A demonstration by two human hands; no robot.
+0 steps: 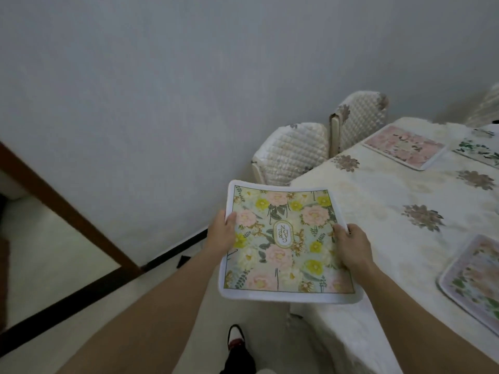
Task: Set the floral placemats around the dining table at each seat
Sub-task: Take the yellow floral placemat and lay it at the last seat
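Both forearms are bare from the frame's lower edge up to the left grip (221, 234) and right grip (351, 248), bare hands both. Lower down, a shoe (235, 336) shows a white toe, black edging and a red patch (blurred), under a dark trouser leg (240, 360).

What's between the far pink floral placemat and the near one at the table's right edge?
Only bare cream tablecloth with brown stitched flowers separates the far pink floral placemat from the near pale floral placemat, as the head view shows.
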